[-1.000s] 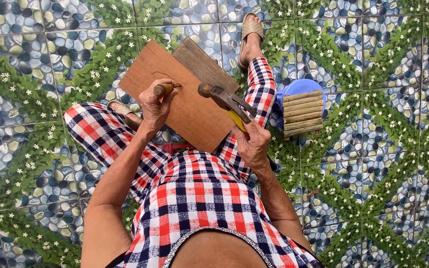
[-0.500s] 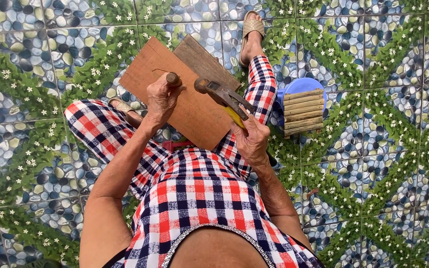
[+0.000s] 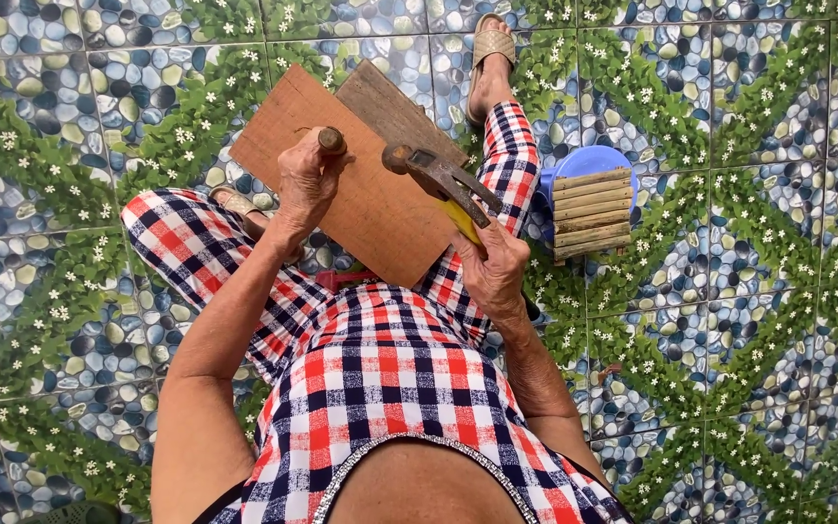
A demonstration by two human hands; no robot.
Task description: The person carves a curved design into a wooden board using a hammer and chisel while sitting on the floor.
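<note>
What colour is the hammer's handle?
Yellow, on the hammer in the right hand; head view.

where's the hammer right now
In the head view the hammer is right of centre, gripped in the right hand, its head raised over the wooden board on the lap, near the left hand.

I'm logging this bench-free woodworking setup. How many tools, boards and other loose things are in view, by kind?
Hammers: 1, the hammer in the right hand
Wooden-handled tools: 1, the wooden-handled tool in the left hand
Boards: 2, the light board over the darker board
Slat bundles: 1, the slat bundle
Blue stools: 1, the blue stool
Total: 6
</note>
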